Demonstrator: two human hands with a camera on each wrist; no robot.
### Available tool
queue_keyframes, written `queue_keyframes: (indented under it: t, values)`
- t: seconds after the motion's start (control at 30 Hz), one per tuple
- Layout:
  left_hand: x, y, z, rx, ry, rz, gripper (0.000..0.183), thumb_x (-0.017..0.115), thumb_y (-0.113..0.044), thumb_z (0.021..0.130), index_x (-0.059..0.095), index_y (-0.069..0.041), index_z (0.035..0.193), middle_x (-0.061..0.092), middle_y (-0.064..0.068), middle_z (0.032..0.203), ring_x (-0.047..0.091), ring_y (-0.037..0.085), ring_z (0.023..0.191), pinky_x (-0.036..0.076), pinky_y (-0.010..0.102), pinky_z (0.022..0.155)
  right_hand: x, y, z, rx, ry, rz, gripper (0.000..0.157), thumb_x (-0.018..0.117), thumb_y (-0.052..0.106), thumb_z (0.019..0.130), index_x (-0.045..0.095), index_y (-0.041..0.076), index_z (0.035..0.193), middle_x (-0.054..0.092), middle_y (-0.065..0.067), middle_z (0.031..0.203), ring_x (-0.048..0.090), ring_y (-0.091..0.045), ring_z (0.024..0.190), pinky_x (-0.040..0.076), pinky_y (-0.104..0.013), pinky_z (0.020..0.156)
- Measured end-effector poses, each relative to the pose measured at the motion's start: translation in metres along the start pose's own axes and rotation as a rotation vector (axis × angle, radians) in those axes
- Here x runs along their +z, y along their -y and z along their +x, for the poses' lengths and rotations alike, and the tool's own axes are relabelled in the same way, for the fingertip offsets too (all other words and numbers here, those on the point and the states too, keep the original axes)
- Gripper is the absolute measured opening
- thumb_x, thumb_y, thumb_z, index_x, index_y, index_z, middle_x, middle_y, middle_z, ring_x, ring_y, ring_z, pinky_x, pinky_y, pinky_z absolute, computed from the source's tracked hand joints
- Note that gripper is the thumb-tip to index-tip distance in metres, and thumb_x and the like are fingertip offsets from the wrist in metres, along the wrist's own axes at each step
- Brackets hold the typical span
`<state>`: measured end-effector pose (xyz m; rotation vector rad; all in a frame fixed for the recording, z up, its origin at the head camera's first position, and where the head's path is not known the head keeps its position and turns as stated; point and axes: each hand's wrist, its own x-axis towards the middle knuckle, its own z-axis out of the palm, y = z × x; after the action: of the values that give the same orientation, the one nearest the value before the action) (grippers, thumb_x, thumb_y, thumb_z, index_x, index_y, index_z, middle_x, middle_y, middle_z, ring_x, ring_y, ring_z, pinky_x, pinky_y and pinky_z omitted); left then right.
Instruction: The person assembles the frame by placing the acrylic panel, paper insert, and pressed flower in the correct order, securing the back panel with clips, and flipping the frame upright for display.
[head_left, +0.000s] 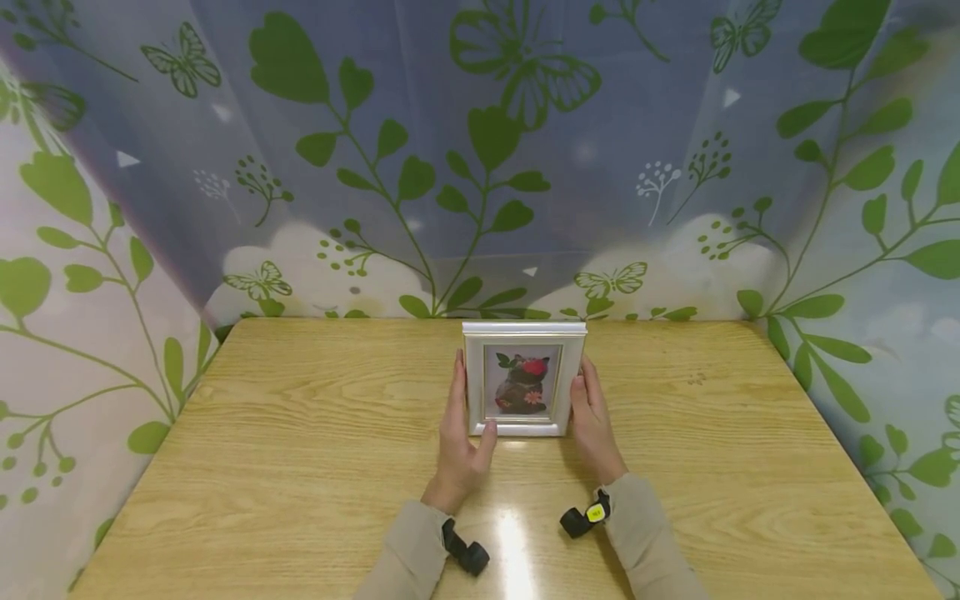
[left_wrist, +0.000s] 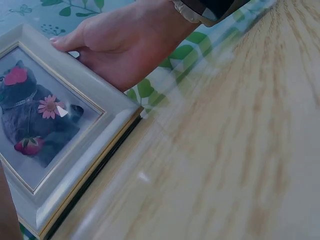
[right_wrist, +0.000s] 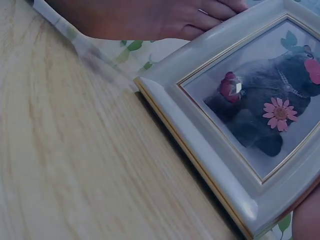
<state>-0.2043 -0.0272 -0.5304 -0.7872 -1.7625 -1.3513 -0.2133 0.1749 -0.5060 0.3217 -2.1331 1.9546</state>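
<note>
A white picture frame (head_left: 475, 383) with a thin gold inner line is held between both hands, front toward me. Its picture (head_left: 517, 387) shows a dark teddy-bear-like figure with a red patch, pink flower and leaves. The left hand (head_left: 453, 454) grips the left side, thumb at the lower front edge. On the right side, the right hand (head_left: 597, 433) holds the frame, fingers partly hidden behind it. In the left wrist view, the frame (left_wrist: 107, 127) leans above the wood. Whether its lower edge touches the table, I cannot tell.
A light wooden table (head_left: 300, 467) lies under the hands, with glare near its front. Behind and at both sides hangs a cloth (head_left: 405, 100) printed with green leaves and butterflies. Black straps with small devices (head_left: 577, 521) sit on both wrists.
</note>
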Motion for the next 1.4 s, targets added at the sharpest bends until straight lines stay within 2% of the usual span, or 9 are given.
queue_keyframes:
  t: [0.1,0.2,0.37,0.47,0.67,0.73,0.97,1.23,1.4]
  values:
    - [0.001,0.001,-0.002,-0.068,0.014,0.049,0.08,0.056,-0.001,0.084,0.016,0.012,0.152,0.019,0.03,0.158,0.022,0.041,0.146,0.019,0.04,0.119,0.002,-0.001,-0.002,-0.017,-0.019,0.003,0.046,0.028,0.021,0.11,0.027,0.007,0.154,0.038,-0.018,0.15,0.04,-0.022,0.132,0.03,-0.032,0.11]
    - [0.004,0.0,-0.003,-0.18,0.029,0.076,0.082,0.057,0.003,0.086,0.014,0.006,0.155,0.018,0.026,0.16,0.022,0.036,0.147,0.018,0.037,0.119,0.005,-0.003,-0.005,-0.053,-0.034,0.001,0.044,0.028,0.017,0.11,0.029,0.005,0.151,0.04,-0.02,0.147,0.044,-0.014,0.128,0.035,-0.024,0.104]
    - [0.005,-0.004,0.004,-0.375,0.032,0.056,0.078,0.056,0.006,0.089,0.015,0.005,0.155,0.02,0.024,0.16,0.023,0.035,0.147,0.018,0.04,0.119,0.014,-0.009,-0.012,-0.141,-0.046,0.006,0.039,0.03,0.011,0.109,0.03,0.003,0.147,0.046,-0.025,0.139,0.052,-0.005,0.118,0.043,-0.021,0.096]
    - [0.001,-0.012,0.015,-0.446,0.04,0.017,0.072,0.052,0.006,0.092,0.016,0.007,0.154,0.021,0.024,0.16,0.023,0.035,0.147,0.019,0.043,0.119,0.021,-0.013,-0.016,-0.199,-0.052,0.019,0.038,0.031,0.006,0.108,0.031,0.003,0.145,0.051,-0.017,0.135,0.053,-0.005,0.117,0.044,-0.021,0.095]
    - [-0.003,-0.015,0.031,-0.462,0.068,-0.055,0.063,0.043,0.007,0.098,0.016,0.007,0.154,0.02,0.023,0.16,0.022,0.035,0.147,0.019,0.043,0.119,0.037,-0.016,-0.026,-0.261,-0.101,0.049,0.039,0.035,-0.003,0.105,0.034,0.001,0.144,0.053,0.009,0.133,0.053,-0.007,0.12,0.043,-0.021,0.098]
    - [-0.002,-0.01,0.033,-0.459,0.072,-0.059,0.06,0.04,0.007,0.1,0.017,0.006,0.155,0.02,0.023,0.16,0.022,0.033,0.147,0.018,0.041,0.119,0.043,-0.013,-0.03,-0.269,-0.129,0.044,0.039,0.037,-0.008,0.103,0.037,-0.002,0.141,0.054,0.005,0.135,0.053,-0.007,0.121,0.042,-0.021,0.1]
    - [0.002,0.004,0.04,-0.446,0.097,-0.044,0.051,0.034,0.004,0.104,0.022,0.005,0.154,0.025,0.02,0.159,0.025,0.031,0.146,0.019,0.038,0.119,0.062,0.021,-0.046,-0.329,-0.184,-0.038,0.034,0.044,-0.014,0.097,0.044,-0.013,0.131,0.054,-0.035,0.128,0.051,-0.002,0.121,0.041,-0.019,0.101]
    - [0.005,0.013,0.049,-0.567,0.178,-0.088,0.046,0.033,-0.007,0.108,0.031,-0.001,0.154,0.036,0.017,0.156,0.033,0.031,0.143,0.027,0.045,0.116,0.081,0.041,-0.063,-0.324,-0.138,-0.081,0.045,0.049,-0.015,0.094,0.043,-0.009,0.138,0.051,-0.029,0.137,0.05,-0.014,0.128,0.047,-0.034,0.1]
    - [0.005,0.016,0.049,-0.623,0.225,-0.111,0.04,0.035,-0.014,0.109,0.043,0.0,0.146,0.055,0.024,0.138,0.05,0.037,0.129,0.037,0.052,0.108,0.091,0.039,-0.069,-0.355,-0.105,-0.093,0.053,0.05,-0.017,0.093,0.039,-0.007,0.143,0.042,-0.028,0.146,0.045,-0.023,0.133,0.05,-0.045,0.096]
